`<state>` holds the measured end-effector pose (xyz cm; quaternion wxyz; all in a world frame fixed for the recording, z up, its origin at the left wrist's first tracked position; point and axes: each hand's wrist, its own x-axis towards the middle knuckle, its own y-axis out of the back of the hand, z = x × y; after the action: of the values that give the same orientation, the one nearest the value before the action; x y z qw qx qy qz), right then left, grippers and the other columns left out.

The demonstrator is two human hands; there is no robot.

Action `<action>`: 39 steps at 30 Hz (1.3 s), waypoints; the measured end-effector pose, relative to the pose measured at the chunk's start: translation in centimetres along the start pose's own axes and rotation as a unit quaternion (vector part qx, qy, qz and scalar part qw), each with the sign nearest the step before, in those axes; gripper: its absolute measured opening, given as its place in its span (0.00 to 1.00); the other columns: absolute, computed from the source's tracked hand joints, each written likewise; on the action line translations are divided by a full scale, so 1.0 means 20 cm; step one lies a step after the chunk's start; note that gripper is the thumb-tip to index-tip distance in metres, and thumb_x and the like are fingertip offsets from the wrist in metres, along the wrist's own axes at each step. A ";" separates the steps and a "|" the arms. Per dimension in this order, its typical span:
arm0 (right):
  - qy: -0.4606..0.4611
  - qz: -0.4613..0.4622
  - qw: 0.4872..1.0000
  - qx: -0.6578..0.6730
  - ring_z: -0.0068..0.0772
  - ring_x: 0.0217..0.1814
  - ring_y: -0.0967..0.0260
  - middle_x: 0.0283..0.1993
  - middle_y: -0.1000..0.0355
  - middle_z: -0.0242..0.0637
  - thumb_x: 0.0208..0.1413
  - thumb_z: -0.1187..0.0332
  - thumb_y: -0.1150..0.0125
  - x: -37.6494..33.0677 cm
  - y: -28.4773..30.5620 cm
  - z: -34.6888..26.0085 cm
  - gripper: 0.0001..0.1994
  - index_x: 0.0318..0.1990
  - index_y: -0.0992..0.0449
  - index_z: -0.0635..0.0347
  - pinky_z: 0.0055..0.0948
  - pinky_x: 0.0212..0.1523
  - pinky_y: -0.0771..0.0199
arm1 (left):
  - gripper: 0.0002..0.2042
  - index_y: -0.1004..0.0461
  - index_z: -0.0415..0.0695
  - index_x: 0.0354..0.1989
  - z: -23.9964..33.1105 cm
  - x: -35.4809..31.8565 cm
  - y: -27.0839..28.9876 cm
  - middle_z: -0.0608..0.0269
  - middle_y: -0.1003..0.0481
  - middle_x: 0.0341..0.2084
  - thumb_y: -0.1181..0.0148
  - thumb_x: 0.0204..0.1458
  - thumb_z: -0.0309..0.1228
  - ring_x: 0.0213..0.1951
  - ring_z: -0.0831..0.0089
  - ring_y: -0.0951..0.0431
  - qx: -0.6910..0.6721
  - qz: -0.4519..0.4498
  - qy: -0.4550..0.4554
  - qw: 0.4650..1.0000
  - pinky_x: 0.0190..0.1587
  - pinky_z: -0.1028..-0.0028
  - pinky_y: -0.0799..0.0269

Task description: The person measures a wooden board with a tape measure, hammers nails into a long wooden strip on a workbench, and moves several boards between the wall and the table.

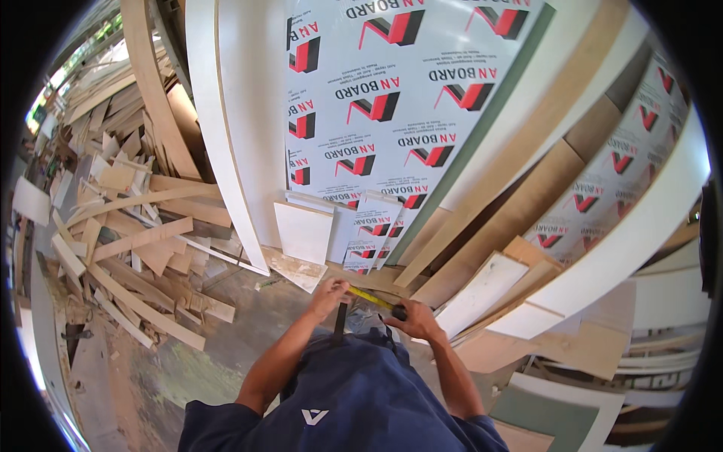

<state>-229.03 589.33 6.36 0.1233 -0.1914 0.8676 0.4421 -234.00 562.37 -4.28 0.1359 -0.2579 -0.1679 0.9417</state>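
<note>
A yellow tape measure blade (367,296) stretches a short way between my two hands, in front of my body. The fingers of my left hand (328,297) are closed at the free end of the blade. My right hand (418,320) is wrapped round the dark tape measure case (398,311), from which the blade comes out. Just beyond my hands, a small white panel (304,232) and small printed panels (374,224) lean upright against larger sheets. A white board piece (297,270) lies on the floor near my left hand.
A tall sheet wrapped in printed film (354,83) stands ahead, beside a white panel (252,113). Wood offcuts (143,241) lie heaped at the left. Long boards (520,151) and white-edged strips (482,294) lean at the right. Framed panels (542,414) lie at the lower right.
</note>
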 end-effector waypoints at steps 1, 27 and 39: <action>0.034 0.013 0.998 -0.043 0.50 0.45 0.27 0.41 0.26 0.50 0.45 0.51 0.29 0.01 0.14 0.15 0.25 0.42 0.24 0.64 0.41 0.45 0.27 | 0.15 0.31 0.37 0.48 0.05 0.10 -0.02 0.57 0.25 0.42 0.44 0.61 0.36 0.40 0.67 0.21 -0.007 0.024 -0.016 1.000 0.41 0.69 0.21; 0.043 -0.079 0.944 -0.318 0.51 0.39 0.28 0.32 0.27 0.45 0.38 0.60 0.31 0.64 1.44 -0.08 0.15 0.31 0.25 0.59 0.42 0.40 0.29 | 0.15 0.26 0.41 0.45 -0.60 -0.62 1.06 0.58 0.23 0.31 0.39 0.51 0.34 0.29 0.68 0.22 0.163 0.437 0.144 0.873 0.30 0.69 0.25; 0.162 -0.113 0.800 -0.567 0.52 0.38 0.23 0.36 0.23 0.51 0.43 0.64 0.40 1.35 1.08 -0.39 0.13 0.32 0.19 0.64 0.45 0.41 0.23 | 0.09 0.26 0.45 0.41 -1.40 -1.32 0.16 0.63 0.25 0.25 0.40 0.55 0.33 0.22 0.70 0.23 -0.128 0.558 0.223 0.789 0.22 0.70 0.28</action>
<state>-263.01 588.51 16.08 -0.1000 -0.3927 0.4415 0.8005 -197.76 557.43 -16.61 -0.4135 -0.5245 -0.0787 0.7401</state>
